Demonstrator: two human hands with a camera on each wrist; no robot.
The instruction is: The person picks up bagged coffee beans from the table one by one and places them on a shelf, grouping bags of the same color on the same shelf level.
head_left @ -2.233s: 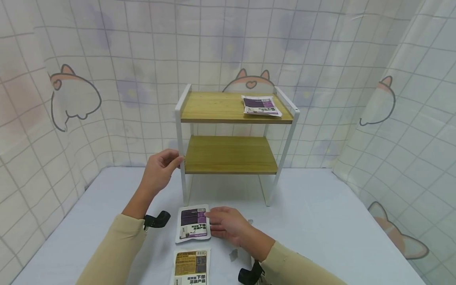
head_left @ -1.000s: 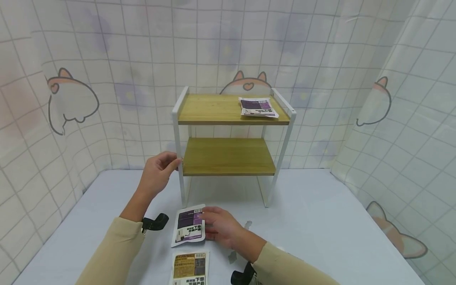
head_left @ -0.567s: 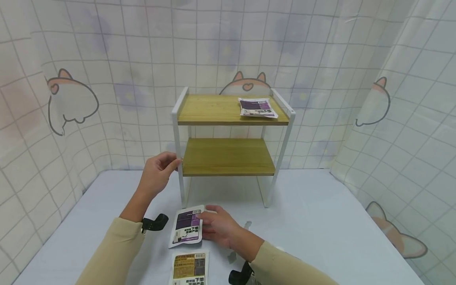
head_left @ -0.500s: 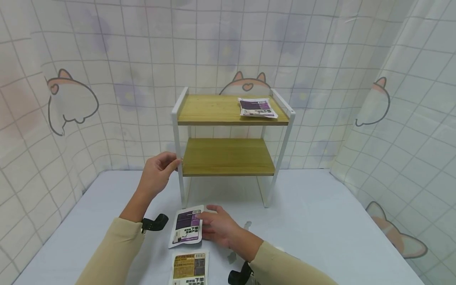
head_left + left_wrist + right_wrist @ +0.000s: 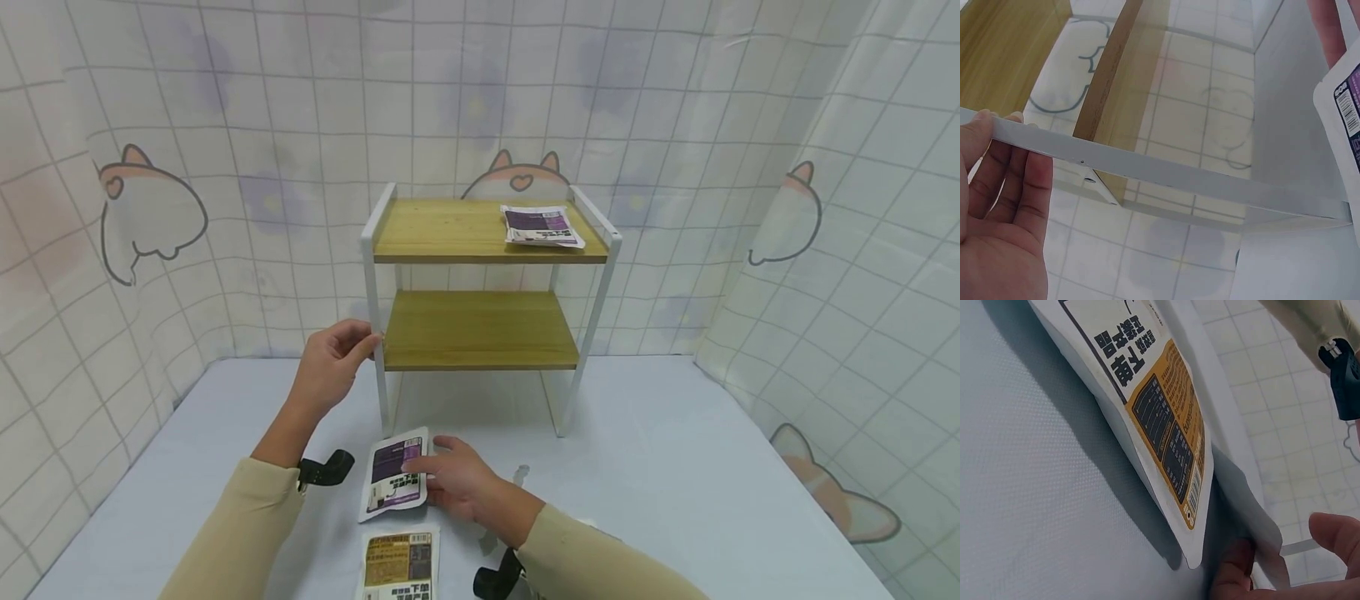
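My left hand [image 5: 330, 367] grips the white left front post [image 5: 377, 333] of a small two-tier shelf; in the left wrist view its fingers [image 5: 1007, 181] curl behind the post. Low in front of the shelf, my right hand [image 5: 468, 483] holds a white and purple flat pouch [image 5: 393, 475] by its right edge, a finger on top and others beneath. That pouch is slightly tilted, and its printed corner [image 5: 1347, 106] enters the left wrist view. Nearer me lies a white and gold pouch [image 5: 401, 567], large in the right wrist view, partly cut off in the head view.
Several stacked purple pouches [image 5: 542, 227] lie on the right of the wooden top board [image 5: 442, 229]. Below is the lower board [image 5: 483, 329]. The shelf stands on a white-covered table [image 5: 675, 483], with a checked curtain [image 5: 300, 125] behind and at both sides.
My right hand has moved a little left, its finger now farther over the purple pouch, which has turned slightly and shifted left. My left hand has stayed on the post.
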